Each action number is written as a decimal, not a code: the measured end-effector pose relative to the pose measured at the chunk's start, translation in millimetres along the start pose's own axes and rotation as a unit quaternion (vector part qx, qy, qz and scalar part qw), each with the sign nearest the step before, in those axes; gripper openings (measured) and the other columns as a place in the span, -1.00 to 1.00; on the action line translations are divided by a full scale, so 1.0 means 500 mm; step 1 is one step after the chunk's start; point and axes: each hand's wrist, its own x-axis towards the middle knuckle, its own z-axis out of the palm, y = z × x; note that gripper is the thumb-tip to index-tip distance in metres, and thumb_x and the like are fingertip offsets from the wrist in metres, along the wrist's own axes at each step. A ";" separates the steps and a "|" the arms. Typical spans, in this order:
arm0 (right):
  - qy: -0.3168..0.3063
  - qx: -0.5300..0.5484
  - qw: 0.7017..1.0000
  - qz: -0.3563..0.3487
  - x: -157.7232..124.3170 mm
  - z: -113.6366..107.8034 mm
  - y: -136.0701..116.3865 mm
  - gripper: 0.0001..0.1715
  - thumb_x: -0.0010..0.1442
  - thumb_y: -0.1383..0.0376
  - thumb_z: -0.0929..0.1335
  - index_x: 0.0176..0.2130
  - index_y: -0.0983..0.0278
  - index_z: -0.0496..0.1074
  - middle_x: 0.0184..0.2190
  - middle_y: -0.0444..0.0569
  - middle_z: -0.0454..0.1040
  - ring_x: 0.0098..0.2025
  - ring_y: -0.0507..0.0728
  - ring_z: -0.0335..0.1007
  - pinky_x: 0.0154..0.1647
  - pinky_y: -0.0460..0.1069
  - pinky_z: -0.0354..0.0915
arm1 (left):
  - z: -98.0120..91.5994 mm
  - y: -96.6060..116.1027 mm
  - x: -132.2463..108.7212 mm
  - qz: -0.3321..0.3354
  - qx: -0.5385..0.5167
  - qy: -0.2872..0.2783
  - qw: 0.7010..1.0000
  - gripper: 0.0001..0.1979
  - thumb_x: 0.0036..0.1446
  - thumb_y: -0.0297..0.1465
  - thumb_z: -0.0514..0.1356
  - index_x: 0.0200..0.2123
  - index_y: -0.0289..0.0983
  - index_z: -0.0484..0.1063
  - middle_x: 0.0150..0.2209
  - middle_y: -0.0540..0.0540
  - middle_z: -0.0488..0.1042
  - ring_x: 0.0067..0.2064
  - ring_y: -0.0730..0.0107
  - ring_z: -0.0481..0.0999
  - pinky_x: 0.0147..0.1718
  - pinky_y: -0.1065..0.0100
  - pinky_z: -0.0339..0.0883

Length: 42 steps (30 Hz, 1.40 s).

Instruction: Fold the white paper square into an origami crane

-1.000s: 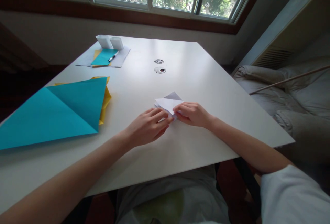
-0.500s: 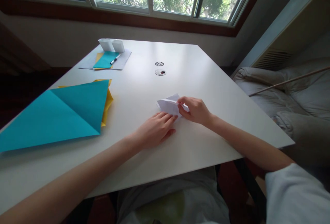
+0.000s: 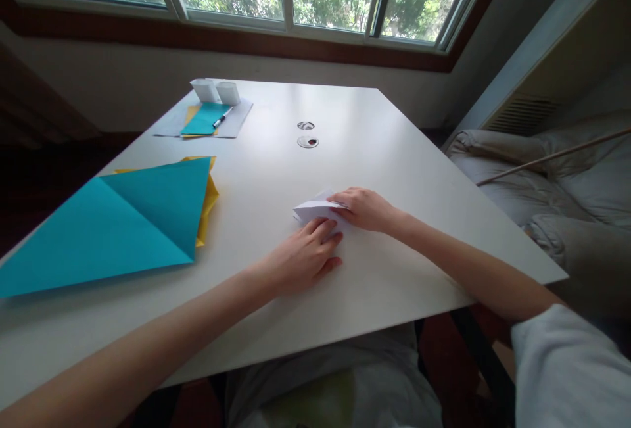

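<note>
A small folded sheet of white paper (image 3: 312, 208) lies on the white table in front of me, with a flap standing slightly up. My left hand (image 3: 306, 254) rests palm down at its near edge, fingers stretched and a little apart, fingertips on the paper. At the paper's right end, my right hand (image 3: 369, 210) has its fingers closed on the folded layers, thumb underneath or behind. Part of the paper is hidden under both hands.
Left of my hands lies a large turquoise folded paper (image 3: 148, 217) over a yellow one (image 3: 209, 208). Farther back are white box-like pieces (image 3: 227, 93), a turquoise sheet (image 3: 204, 119) and a pen (image 3: 221, 118). Two round inserts (image 3: 307, 142) sit mid-table (image 3: 266, 152).
My right hand has lowered and shifted slightly left, flattening the raised paper. My left hand's fingers have spread a little. The view has tilted slightly.
</note>
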 end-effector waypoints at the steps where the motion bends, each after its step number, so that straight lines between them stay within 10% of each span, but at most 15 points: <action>1: -0.007 0.009 1.000 0.005 0.004 -0.007 0.001 -0.68 0.26 0.23 0.18 -0.08 0.28 0.37 -0.23 0.07 0.49 -0.17 0.12 0.38 -0.23 -0.06 0.20 | 0.002 -0.001 0.000 0.001 0.000 0.004 1.000 -0.61 0.22 -0.28 -0.06 -0.01 -0.41 0.29 -0.01 -0.35 0.28 0.08 0.01 0.21 0.01 0.04 0.20; 15: -0.014 0.226 0.967 0.117 0.053 -0.032 0.054 -0.63 0.05 0.07 0.26 -0.48 0.34 0.38 -0.51 -0.12 0.40 -0.43 0.04 0.26 -0.47 -0.11 0.11 | -0.013 0.006 0.006 -0.017 -0.011 0.001 1.000 -0.77 0.22 -0.34 -0.04 -0.21 -0.31 0.33 -0.14 -0.24 0.38 -0.02 0.12 0.32 -0.06 0.10 0.23; 27: -0.070 0.445 0.885 0.115 0.032 -0.059 0.082 -0.58 0.04 0.05 0.36 -0.25 0.34 0.38 -0.44 -0.08 0.39 -0.67 -0.13 0.12 -0.67 -0.15 0.12 | -0.009 0.017 0.008 -0.076 0.037 0.009 0.996 -0.82 0.19 -0.43 -0.05 -0.29 -0.27 0.34 -0.19 -0.18 0.43 -0.09 0.18 0.39 -0.10 0.12 0.16; 35: 0.144 0.272 0.951 -0.028 -0.004 -0.037 0.077 -0.51 0.12 0.19 0.32 0.02 0.21 0.13 -0.17 -0.03 0.38 -0.46 -0.06 0.30 -0.54 -0.15 0.25 | -0.016 -0.001 0.000 -0.064 0.039 -0.017 0.997 -0.83 0.13 -0.54 -0.04 -0.25 -0.31 0.30 -0.19 -0.18 0.43 -0.07 0.21 0.40 -0.01 0.12 0.16; 42: 0.111 0.120 0.979 -0.118 -0.026 -0.063 0.065 -0.74 0.23 0.35 0.19 -0.10 0.24 0.35 -0.12 0.03 0.38 -0.26 0.03 0.37 -0.24 -0.06 0.30 | -0.017 -0.029 -0.012 -0.027 0.015 -0.037 0.999 -0.78 0.17 -0.54 -0.09 -0.17 -0.31 0.28 -0.15 -0.18 0.40 -0.05 0.26 0.40 0.02 0.15 0.18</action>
